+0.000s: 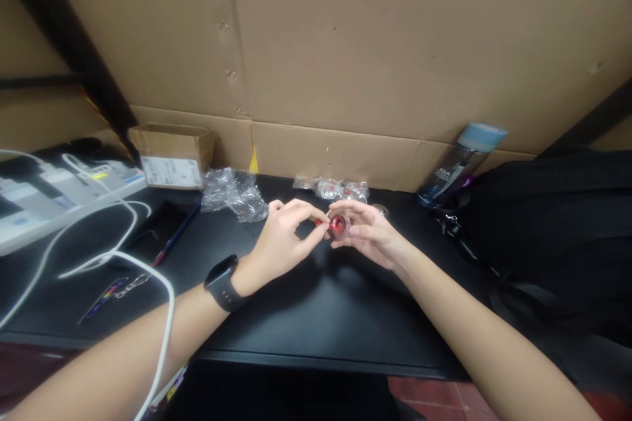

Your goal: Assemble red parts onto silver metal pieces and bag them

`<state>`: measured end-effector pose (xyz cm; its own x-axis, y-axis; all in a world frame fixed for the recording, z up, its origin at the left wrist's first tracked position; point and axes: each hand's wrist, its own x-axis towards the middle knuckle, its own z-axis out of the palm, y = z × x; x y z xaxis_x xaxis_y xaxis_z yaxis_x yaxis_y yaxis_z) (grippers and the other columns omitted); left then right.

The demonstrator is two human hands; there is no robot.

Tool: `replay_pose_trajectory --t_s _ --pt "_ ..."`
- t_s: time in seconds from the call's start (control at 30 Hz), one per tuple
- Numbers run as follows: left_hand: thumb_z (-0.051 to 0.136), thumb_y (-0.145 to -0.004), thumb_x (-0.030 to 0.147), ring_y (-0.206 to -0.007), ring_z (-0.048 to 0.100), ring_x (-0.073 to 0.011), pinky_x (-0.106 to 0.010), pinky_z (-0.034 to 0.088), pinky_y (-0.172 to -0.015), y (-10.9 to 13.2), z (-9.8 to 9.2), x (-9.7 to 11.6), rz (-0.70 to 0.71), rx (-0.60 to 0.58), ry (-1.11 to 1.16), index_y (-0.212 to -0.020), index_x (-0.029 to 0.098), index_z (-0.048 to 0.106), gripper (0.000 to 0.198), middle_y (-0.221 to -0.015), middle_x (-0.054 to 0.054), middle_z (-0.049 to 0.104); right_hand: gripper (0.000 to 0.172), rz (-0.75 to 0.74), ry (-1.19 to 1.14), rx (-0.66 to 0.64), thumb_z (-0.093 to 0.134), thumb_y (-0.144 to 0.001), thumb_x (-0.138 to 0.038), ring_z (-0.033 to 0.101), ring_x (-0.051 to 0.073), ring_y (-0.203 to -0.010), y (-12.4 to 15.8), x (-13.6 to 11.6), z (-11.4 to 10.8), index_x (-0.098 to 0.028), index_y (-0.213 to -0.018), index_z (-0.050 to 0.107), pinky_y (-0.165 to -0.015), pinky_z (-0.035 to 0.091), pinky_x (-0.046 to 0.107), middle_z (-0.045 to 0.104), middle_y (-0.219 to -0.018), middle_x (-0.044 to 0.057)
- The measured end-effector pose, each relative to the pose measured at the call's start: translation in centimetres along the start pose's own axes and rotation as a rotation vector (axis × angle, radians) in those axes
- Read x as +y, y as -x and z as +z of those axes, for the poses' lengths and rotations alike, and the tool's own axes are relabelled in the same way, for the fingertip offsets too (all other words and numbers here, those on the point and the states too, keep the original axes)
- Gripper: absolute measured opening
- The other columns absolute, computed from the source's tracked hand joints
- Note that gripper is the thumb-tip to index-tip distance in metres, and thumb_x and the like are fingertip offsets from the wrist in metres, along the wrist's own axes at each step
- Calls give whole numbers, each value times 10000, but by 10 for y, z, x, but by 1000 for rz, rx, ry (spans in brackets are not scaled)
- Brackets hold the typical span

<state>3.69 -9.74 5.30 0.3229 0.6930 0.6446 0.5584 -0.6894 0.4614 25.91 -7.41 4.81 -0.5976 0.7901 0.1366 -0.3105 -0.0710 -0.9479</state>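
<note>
one small red piece [333, 225] sits pinched in the left hand [284, 237], at a clear round item [346, 227] the right hand [372, 235] grips above the counter [316, 325]; a slack pinch could drop the piece.

Makeshift desk workspace, with black desktop [316, 322], cardboard partition [336, 46], power strip [74, 206] and water bottle [448, 170].

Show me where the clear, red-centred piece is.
Near the head view's centre, the clear, red-centred piece is in the right hand, beside the left hand.
</note>
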Motion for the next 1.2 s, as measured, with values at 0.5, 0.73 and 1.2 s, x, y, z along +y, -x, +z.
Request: replay_pose_trajectory --t_s 0.5,0.73,1.2 --pt "724 -926 315 -1034 656 -201 -399 293 -854 1 1 -9 121 34 -43 -949 305 784 65 -950 37 807 546 -7 66 55 883 -718 -151 729 181 -961 0 2 2 -245 -1231 722 -809 669 328 684 -1302 89" --pt "672 -964 331 -1041 636 -213 -415 277 -870 0 1 -9 144 37 -113 -975 279 771 113 -990 11 804 613 -2 63 68 906 -672 -121 731 205 -977 1 -1 5 -244 -1243 724 -792 674 344 696 -1279 91" --pt "632 -963 270 -1036 651 -222 -414 320 -907 1 5 -5 -29 4 -56 -909 256 745 126 -982 -6 776 595 -210 422 156 907 -688 -211 738 213 -983 0 9 11 -275 -1250 723 -847 649 356 679 -1261 86"
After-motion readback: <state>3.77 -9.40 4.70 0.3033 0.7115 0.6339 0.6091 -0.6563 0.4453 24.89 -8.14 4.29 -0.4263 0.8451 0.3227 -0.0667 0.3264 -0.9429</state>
